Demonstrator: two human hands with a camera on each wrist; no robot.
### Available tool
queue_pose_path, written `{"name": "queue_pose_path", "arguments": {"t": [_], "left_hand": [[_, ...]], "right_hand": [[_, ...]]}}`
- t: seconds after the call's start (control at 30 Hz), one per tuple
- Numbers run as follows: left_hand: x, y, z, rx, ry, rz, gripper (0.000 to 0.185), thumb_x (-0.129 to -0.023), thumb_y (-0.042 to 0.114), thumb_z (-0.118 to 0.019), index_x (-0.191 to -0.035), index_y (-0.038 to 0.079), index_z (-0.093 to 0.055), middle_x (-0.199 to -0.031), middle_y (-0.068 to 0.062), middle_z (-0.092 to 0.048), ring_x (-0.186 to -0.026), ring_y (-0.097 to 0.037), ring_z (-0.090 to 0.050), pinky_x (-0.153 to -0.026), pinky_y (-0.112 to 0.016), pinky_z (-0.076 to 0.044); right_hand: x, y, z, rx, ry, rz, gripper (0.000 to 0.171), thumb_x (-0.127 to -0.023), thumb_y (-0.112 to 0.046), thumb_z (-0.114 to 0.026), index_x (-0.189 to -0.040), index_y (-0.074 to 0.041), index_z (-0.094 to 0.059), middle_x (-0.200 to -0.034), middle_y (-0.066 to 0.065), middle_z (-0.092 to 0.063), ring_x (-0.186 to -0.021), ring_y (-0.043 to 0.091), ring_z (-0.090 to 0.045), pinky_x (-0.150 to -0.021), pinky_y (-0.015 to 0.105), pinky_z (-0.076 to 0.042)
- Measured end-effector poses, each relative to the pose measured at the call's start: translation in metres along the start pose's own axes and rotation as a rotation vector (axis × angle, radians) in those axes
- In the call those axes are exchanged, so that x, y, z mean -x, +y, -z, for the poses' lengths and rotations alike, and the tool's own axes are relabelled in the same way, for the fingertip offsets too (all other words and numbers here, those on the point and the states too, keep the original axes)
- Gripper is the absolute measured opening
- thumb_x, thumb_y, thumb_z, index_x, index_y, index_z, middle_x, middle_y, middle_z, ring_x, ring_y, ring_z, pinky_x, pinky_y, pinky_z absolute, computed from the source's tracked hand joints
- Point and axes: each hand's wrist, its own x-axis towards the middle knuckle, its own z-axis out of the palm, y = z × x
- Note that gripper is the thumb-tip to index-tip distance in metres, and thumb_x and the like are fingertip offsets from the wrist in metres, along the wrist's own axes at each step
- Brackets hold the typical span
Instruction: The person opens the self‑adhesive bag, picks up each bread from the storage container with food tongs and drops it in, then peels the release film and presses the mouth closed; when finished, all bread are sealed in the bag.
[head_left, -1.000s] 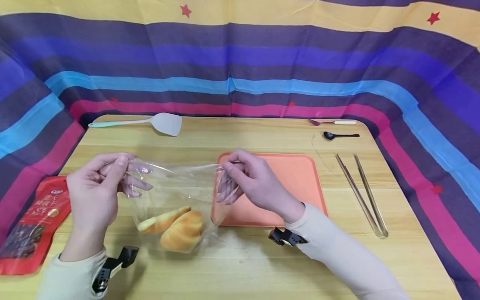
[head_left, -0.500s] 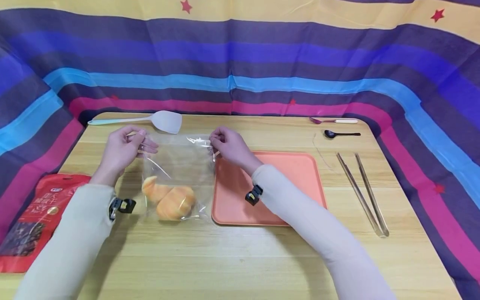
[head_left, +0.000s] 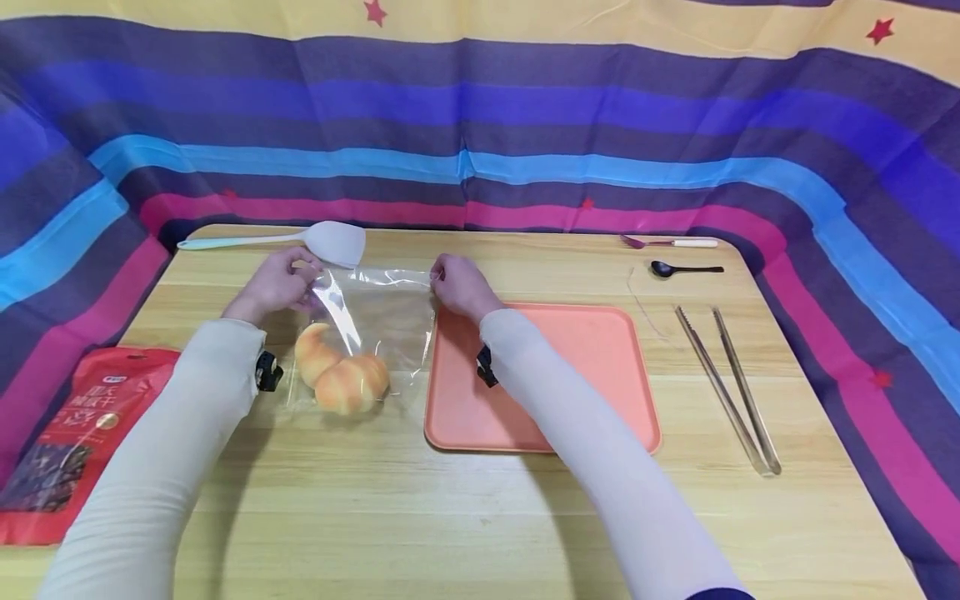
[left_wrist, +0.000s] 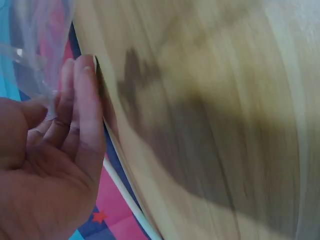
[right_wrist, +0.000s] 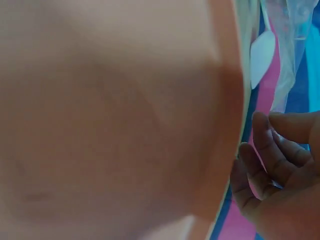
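- On the wooden table (head_left: 465,517), just left of the orange tray (head_left: 600,367), lies the clear bag (head_left: 367,325) with two bread rolls (head_left: 341,375) inside.
- My left hand (head_left: 279,279) pinches one top corner, my right hand (head_left: 457,285) the other, mouth stretched between them.
- I judge the mouth is being handled; next calls for an even grip along that edge.

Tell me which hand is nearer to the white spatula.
Left. The left hand pinches the clear bag's top corner just beside the white spatula blade. The right hand pinches the bag's other top corner, farther to the right, at the orange tray's far left corner.
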Motion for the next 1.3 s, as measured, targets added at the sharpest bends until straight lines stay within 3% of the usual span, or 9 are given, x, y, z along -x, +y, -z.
{"name": "queue_pose_path", "arguments": {"t": [0.2,0.33,0.43,0.53,0.67,0.8,0.93,1.03,1.3], "left_hand": [[0.003,-0.003,-0.005,0.011,-0.110,0.015,0.062,-0.107,0.032,-0.040,-0.142,-0.013,-0.018,-0.120,-0.035,-0.057,-0.086,-0.021,-0.070,-0.072,-0.037,-0.059],[0.010,-0.008,-0.005,0.056,-0.189,0.051,0.072,-0.107,0.023,-0.042,-0.149,-0.011,0.005,-0.136,-0.037,-0.043,-0.097,-0.016,-0.066,-0.078,-0.027,-0.055],[0.014,-0.012,-0.004,0.085,-0.217,0.078,0.077,-0.107,0.025,-0.041,-0.149,-0.007,0.014,-0.141,-0.036,-0.039,-0.101,-0.014,-0.065,-0.085,-0.028,-0.053],[0.017,-0.014,-0.002,0.067,-0.216,0.075,0.083,-0.106,0.035,-0.042,-0.149,-0.007,0.014,-0.142,-0.035,-0.038,-0.104,-0.016,-0.065,-0.096,-0.037,-0.049],[0.018,-0.015,-0.002,0.063,-0.218,0.079,0.086,-0.105,0.039,-0.044,-0.150,-0.008,0.013,-0.145,-0.036,-0.031,-0.115,-0.028,-0.059,-0.105,-0.049,-0.040],[0.019,-0.014,-0.001,-0.001,-0.180,0.087,0.089,-0.104,0.045,-0.042,-0.150,-0.009,0.011,-0.136,-0.034,-0.037,-0.112,-0.031,-0.057,-0.102,-0.048,-0.044],[0.023,-0.012,0.003,-0.081,-0.136,0.095,0.089,-0.103,0.051,-0.039,-0.151,-0.010,0.005,-0.140,-0.037,-0.033,-0.115,-0.039,-0.051,-0.102,-0.050,-0.044],[0.029,-0.014,0.009,-0.122,-0.123,0.089,0.085,-0.104,0.050,-0.035,-0.151,-0.012,0.001,-0.147,-0.040,-0.021,-0.122,-0.052,-0.044,-0.106,-0.057,-0.035],[0.057,-0.025,0.013,-0.263,-0.020,0.000,0.071,-0.106,0.042,-0.033,-0.149,-0.013,-0.018,-0.143,-0.037,-0.031,-0.127,-0.053,-0.037,-0.102,-0.060,-0.035]], "right_hand": [[0.001,0.002,-0.006,0.022,-0.059,-0.010,0.033,-0.098,-0.017,-0.053,-0.126,0.001,-0.057,-0.109,0.010,-0.064,-0.104,0.020,-0.057,-0.092,0.028,-0.046],[0.004,0.003,-0.007,-0.076,-0.085,-0.037,0.039,-0.102,-0.025,-0.052,-0.132,-0.001,-0.051,-0.118,0.012,-0.062,-0.108,0.021,-0.057,-0.094,0.030,-0.046],[0.007,0.004,-0.006,-0.143,-0.077,-0.071,0.041,-0.104,-0.030,-0.051,-0.134,-0.003,-0.049,-0.122,0.012,-0.060,-0.109,0.021,-0.057,-0.094,0.033,-0.047],[0.009,0.007,-0.003,-0.168,-0.068,-0.074,0.040,-0.103,-0.031,-0.051,-0.133,-0.003,-0.050,-0.123,0.012,-0.060,-0.110,0.022,-0.057,-0.095,0.034,-0.047],[0.011,0.010,-0.002,-0.188,-0.083,-0.059,0.042,-0.104,-0.032,-0.051,-0.134,-0.003,-0.050,-0.123,0.011,-0.059,-0.110,0.021,-0.056,-0.097,0.035,-0.046],[0.014,0.015,0.000,-0.187,-0.090,-0.059,0.045,-0.105,-0.034,-0.048,-0.137,-0.003,-0.049,-0.125,0.010,-0.058,-0.112,0.020,-0.055,-0.097,0.035,-0.046],[0.019,0.022,0.009,-0.173,-0.078,-0.055,0.045,-0.105,-0.033,-0.047,-0.137,-0.003,-0.049,-0.127,0.011,-0.058,-0.115,0.022,-0.055,-0.097,0.035,-0.046],[0.026,0.027,0.021,-0.138,-0.074,-0.042,0.043,-0.105,-0.032,-0.047,-0.136,-0.002,-0.050,-0.127,0.012,-0.058,-0.117,0.023,-0.054,-0.099,0.036,-0.045],[0.073,0.059,0.075,0.020,-0.087,-0.016,0.049,-0.104,-0.034,-0.049,-0.138,0.001,-0.049,-0.135,0.014,-0.055,-0.127,0.028,-0.048,-0.107,0.041,-0.038]]}}
